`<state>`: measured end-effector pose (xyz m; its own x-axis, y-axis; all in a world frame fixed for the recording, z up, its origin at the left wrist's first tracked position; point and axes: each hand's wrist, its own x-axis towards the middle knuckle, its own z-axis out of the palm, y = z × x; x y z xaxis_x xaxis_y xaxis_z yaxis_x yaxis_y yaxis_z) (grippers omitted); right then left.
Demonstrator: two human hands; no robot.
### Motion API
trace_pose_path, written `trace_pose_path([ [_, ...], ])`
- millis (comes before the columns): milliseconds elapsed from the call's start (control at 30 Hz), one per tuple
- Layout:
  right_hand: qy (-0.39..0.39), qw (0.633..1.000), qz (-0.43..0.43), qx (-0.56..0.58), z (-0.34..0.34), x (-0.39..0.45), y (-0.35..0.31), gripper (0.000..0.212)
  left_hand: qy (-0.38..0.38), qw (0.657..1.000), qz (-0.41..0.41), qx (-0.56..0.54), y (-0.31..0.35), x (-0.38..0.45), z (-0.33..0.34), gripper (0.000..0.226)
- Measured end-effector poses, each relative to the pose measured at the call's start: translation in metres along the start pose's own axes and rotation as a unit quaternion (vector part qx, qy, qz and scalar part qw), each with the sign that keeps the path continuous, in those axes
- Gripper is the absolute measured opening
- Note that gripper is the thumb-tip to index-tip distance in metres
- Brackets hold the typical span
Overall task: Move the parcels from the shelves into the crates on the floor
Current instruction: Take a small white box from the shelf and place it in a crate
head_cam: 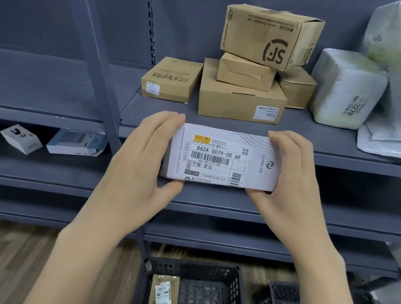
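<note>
Transfer is under way: white parcel (221, 157) is gripped at its ends by left hand (149, 152) and right hand (291, 175), clear of the shelf; lowering into black crate (193, 269) below is called for.

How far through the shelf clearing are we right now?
Early on. Done: one brown parcel lies in the left crate. In hand: the left hand and right hand grip a white box. Left: the SF box and its stack, plus white bags.

Matt white cardboard parcel (221, 157); perforated black plastic crate (193, 267).
</note>
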<state>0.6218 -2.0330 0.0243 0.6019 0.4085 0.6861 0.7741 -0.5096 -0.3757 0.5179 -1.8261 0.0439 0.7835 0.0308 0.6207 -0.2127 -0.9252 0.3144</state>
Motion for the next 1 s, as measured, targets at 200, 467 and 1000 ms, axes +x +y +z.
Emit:
trace_pose_path([
  [200, -0.052, 0.998, 0.006, 0.024, 0.011, -0.024, -0.003, 0.077, -0.031, 0.999, -0.044, 0.003, 0.002, -0.030, 0.005, 0.084],
  [467, -0.218, 0.973, 0.074, 0.013, 0.069, -0.075, -0.015, 0.079, -0.114, 0.978, -0.169, -0.053, -0.040, -0.106, 0.033, 0.079],
  [1000, -0.436, 0.886, 0.152, 0.029, 0.205, -0.229, -0.043, 0.086, -0.271, 0.892, -0.342, -0.116, -0.126, -0.291, 0.098, 0.066],
])
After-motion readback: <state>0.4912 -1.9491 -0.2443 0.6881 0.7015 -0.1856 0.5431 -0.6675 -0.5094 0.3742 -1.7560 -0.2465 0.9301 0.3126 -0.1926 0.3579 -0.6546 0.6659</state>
